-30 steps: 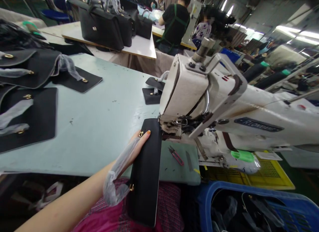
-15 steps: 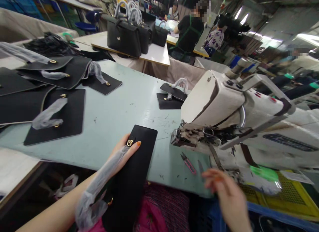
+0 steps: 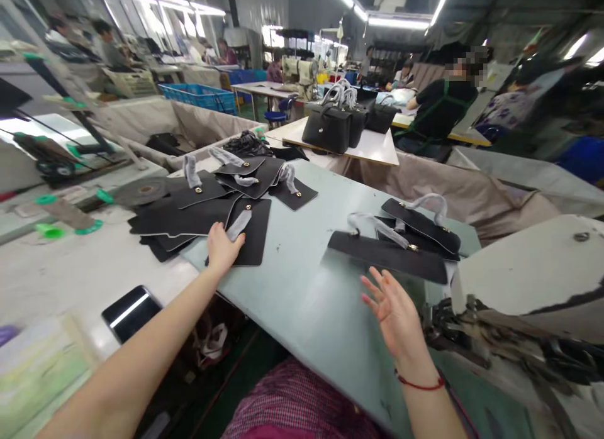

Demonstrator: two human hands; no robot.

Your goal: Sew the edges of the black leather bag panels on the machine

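Note:
My left hand [image 3: 223, 249] is closed on a black leather bag panel [image 3: 257, 238] at the left of the table, its thumb by the plastic-wrapped handle [image 3: 240, 225]. Part of the grip is hidden by the hand. My right hand [image 3: 395, 313], palm up with fingers spread, holds nothing. Just beyond its fingertips is another black panel with a wrapped handle [image 3: 389, 255], slightly blurred; whether it rests fully on the table I cannot tell. Behind it lie more handled panels [image 3: 422, 224]. Around my left hand several black panels [image 3: 189, 217] overlap in a pile.
A sewing machine [image 3: 528, 269] stands at the right of the pale green table [image 3: 302, 288]. On the white side table at left lie a phone [image 3: 132, 313] and thread spools [image 3: 70, 214]. Finished black handbags [image 3: 325, 127] stand on a farther table. A co-worker [image 3: 443, 105] is beyond.
The panel that my left hand held has left it, and one now lies beyond my right hand. My left hand has moved to the left pile. The view has swung left.

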